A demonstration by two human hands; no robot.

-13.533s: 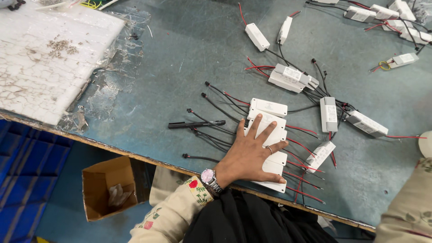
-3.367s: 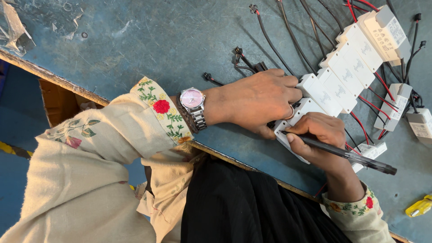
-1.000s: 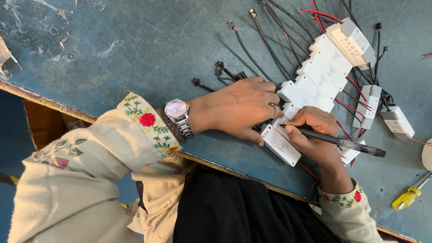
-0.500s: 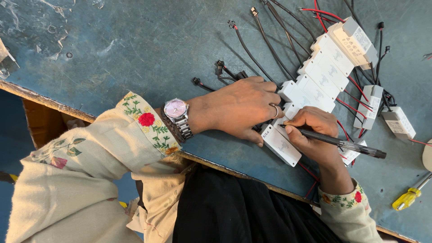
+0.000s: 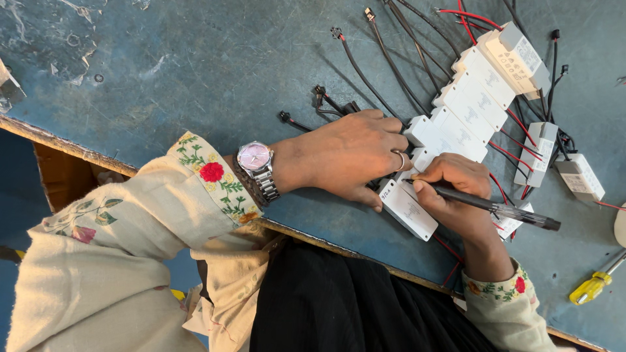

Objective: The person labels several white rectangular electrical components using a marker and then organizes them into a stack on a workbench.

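We see a scuffed blue surface (image 5: 195, 72) filling the frame, black and red wires (image 5: 391, 78) fanned at upper right, a yellow-handled screwdriver (image 5: 590, 288) cut off at right. A row of white boxes (image 5: 469, 111) runs diagonally at centre right; our left hand (image 5: 349, 156) presses flat on it, our right hand (image 5: 456, 195) pinches a black pen (image 5: 495, 208), tip on the lowest box.

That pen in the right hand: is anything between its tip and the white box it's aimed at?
Nothing visible. The right hand holds the pen with its tip right at the nearest white box. The left hand rests beside it on the row of boxes, not across the tip.
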